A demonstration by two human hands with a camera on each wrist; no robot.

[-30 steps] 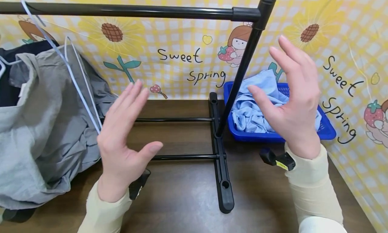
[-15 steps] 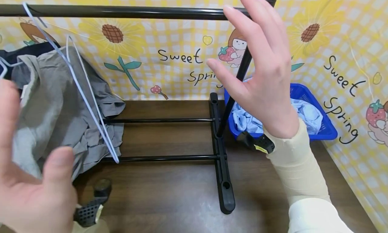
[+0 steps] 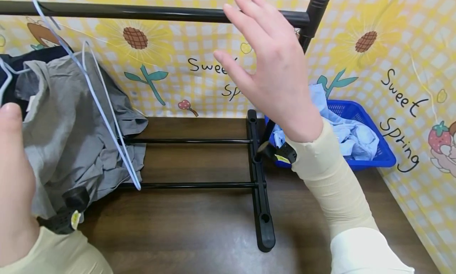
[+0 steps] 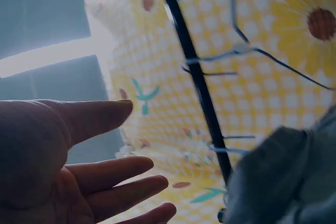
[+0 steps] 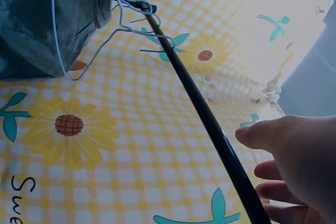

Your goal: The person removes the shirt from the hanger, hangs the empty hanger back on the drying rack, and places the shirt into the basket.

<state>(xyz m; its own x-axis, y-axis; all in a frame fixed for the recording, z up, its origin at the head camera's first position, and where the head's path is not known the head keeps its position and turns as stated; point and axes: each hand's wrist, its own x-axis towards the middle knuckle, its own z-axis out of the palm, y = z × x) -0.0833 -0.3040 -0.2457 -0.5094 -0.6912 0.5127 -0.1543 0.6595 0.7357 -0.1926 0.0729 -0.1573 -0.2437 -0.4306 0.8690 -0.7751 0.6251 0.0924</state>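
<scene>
My left hand (image 3: 16, 179) is at the left edge of the head view, its fingers cut off there. In the left wrist view its fingers (image 4: 121, 174) are spread and hold nothing, pointing toward the black rail (image 4: 197, 77). A grey garment (image 3: 75, 127) hangs close by, with a dark garment (image 3: 42, 54) behind it. In front of the grey cloth a bare light-blue wire hanger (image 3: 94, 96) hooks over the rail. My right hand (image 3: 274, 68) is raised, fingers straight and holding nothing; its fingertips overlap the rail near its right end in the head view.
The rack's black foot (image 3: 261, 195) stands on the brown floor (image 3: 178, 230), joined by two thin lower bars (image 3: 192, 141). A blue basket (image 3: 386, 147) holds crumpled light-blue cloth (image 3: 358, 137) at right. A yellow checked sheet (image 3: 199, 96) covers the walls.
My left hand has swept to the left edge, leaving the hanger and clothes uncovered. The right hand has moved left and up, from over the basket to the rail. The hanger's lower end has swung right.
</scene>
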